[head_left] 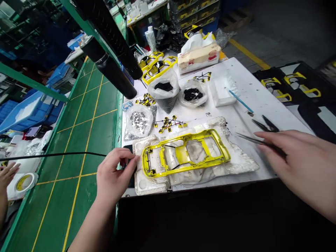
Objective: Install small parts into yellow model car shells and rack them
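A yellow model car body shell [181, 154], turned with its open underside up, rests on a worn white foam block [236, 164] with crumpled padding. My left hand [112, 171] is at the shell's left end, thumb and forefinger pinched together over the foam; whatever they hold, if anything, is too small to make out. To the right, my right hand [286, 157] grips a pair of tweezers [248, 138], their tips pointing left toward the shell and apart from it. Pliers [266, 124] with dark jaws lie just beyond that hand.
Behind the foam stand bags of silvery pieces [139, 120] and black parts [165, 87], small yellow-and-black parts [169, 124], a tissue box [199, 57] and a blue stick [240, 101]. Black electric screwdrivers [115, 77] hang above. Leftward runs a green conveyor [73, 140]; another person's hand [7, 175] shows beyond.
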{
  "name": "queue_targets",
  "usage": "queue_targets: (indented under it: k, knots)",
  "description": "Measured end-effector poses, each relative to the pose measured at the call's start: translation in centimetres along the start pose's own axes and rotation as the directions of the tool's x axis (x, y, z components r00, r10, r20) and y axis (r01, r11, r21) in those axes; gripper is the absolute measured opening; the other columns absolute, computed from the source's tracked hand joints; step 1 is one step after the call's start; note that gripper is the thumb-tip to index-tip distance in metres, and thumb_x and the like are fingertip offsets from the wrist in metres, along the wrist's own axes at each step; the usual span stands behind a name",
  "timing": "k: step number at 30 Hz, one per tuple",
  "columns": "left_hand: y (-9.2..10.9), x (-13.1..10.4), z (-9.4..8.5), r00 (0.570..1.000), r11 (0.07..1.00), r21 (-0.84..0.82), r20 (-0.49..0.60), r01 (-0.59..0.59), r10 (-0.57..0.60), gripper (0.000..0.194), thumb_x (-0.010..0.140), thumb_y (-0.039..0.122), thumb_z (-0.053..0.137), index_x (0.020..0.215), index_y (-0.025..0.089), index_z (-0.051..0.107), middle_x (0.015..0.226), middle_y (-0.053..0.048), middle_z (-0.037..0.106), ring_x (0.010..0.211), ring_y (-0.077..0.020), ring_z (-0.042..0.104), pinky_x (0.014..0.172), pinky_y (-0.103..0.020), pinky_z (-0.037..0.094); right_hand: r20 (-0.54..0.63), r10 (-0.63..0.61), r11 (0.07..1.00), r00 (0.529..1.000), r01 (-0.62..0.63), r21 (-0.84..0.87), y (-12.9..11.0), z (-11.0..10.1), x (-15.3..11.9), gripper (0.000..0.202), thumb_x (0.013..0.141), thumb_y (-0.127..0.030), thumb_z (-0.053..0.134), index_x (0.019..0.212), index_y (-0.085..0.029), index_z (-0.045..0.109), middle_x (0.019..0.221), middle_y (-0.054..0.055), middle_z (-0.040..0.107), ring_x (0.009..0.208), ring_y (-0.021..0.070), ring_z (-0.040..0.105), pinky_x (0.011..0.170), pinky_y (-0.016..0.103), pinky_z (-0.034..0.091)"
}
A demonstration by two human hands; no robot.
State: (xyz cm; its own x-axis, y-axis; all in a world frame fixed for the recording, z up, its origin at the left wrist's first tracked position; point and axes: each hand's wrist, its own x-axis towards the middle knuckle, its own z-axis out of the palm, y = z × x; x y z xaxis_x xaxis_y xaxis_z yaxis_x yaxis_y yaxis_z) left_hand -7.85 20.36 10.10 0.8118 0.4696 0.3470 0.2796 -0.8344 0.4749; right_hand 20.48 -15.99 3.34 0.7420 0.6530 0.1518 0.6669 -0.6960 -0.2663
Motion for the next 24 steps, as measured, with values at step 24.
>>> queue_targets:
  k: [24]
  knots:
    - [9.8,19.0,2.4,0.999,0.686,-0.727,-0.027,-0.032,0.017,0.048,0.102,0.063,0.080,0.125,0.022,0.069,0.127,-0.012,0.080,0.111,-0.0266,0.080,0.092,-0.042,0.068,-0.398,-0.132,0.898,0.908,0.280,0.340,-5.8,-8.0,1.7,0.023,0.115,-0.033,0.063,0.124,-0.020,0.080,0.120,0.010,0.084,0.108,0.0299,0.081,0.096,0.047,0.065]
